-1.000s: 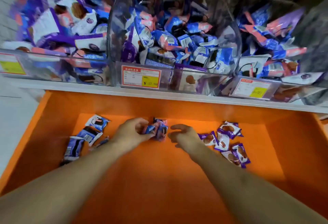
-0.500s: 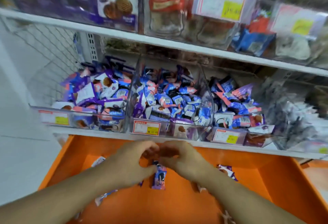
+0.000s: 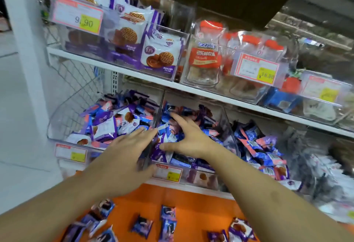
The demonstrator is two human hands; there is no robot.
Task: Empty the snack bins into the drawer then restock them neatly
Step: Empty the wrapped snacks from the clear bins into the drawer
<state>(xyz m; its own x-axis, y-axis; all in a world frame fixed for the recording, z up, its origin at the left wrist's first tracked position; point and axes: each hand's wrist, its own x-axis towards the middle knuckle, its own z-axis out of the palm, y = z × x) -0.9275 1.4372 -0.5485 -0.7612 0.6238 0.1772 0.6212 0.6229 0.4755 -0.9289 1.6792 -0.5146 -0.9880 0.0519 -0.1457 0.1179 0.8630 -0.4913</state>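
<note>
Head view: I am reaching both hands into middle snack bin (image 3: 193, 167) on lower shelf (image 3: 191, 189). Left hand (image 3: 122, 157) spreading flat, fingers straight, lying against clear divider at bin's left wall, gripping nothing. Right hand (image 3: 188, 136) splaying open over snack packets (image 3: 172, 136) heaped inside, holding nothing. Packets judging light, crinkly, slippery, contents crushable; scooping handfuls from the heap looks better than pinching. Orange drawer (image 3: 191, 203) lying open beneath shelf front edge, few packets scattered on it.

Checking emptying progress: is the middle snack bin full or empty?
Full: the middle bin is heaped with wrapped snacks; the right hand lies spread over them.
</note>
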